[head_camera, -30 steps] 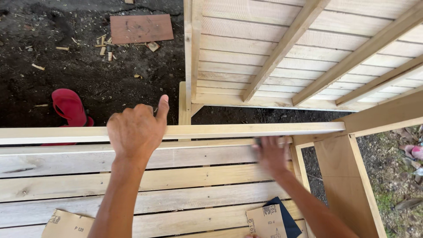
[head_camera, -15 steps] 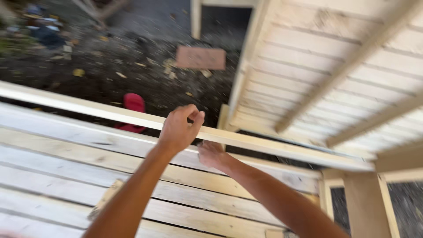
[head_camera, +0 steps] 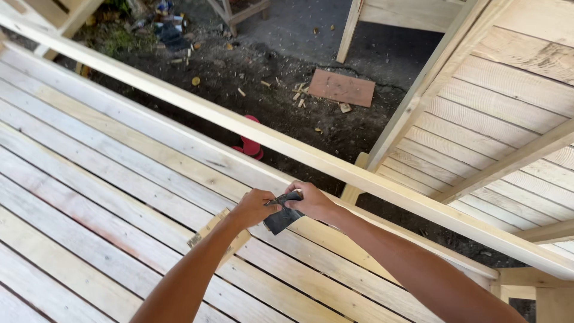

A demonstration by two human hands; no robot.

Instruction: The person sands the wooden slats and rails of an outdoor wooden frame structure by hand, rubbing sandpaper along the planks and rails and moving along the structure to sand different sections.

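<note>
Two bare forearms enter from the bottom of the frame, sleeveless as far as the view shows. The left hand point(head_camera: 254, 207) and right hand point(head_camera: 315, 202) wear no gloves, rings, watch or wristband. The forearms are lean, and the fingers point(head_camera: 270, 201) have short nails.
</note>
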